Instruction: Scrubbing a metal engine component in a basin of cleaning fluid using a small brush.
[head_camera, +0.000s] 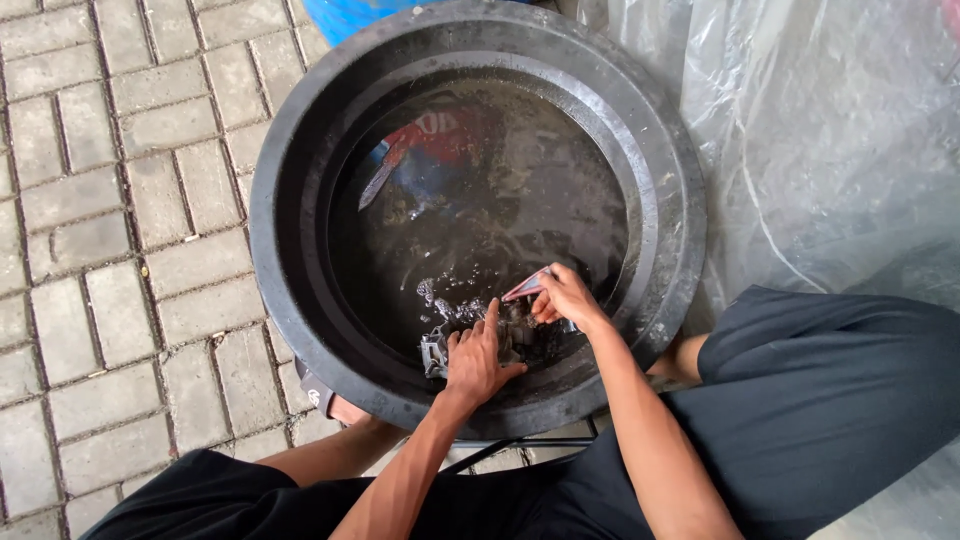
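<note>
Washing a metal part in my black tub

My left hand (480, 355) grips the grey metal part (436, 352) at the near wall; my right hand (565, 297) pinches a pinkish brush (525, 288) just beside it. The black tub (280, 200) holds dark water (480, 200).

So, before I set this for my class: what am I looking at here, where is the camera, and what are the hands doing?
There is one picture, taken by a camera worn on a person's head, looking straight down. No machine is involved: the two bare arms belong to that person, who sits in dark clothes.

In front of them stands a large round black plastic tub of murky water, on grey paving bricks, with clear plastic sheeting to the right.

The left hand presses on a small grey metal part, half underwater. The right hand grips a brush with a pinkish handle against it. Red and blue patches on the water look like reflections.
</note>
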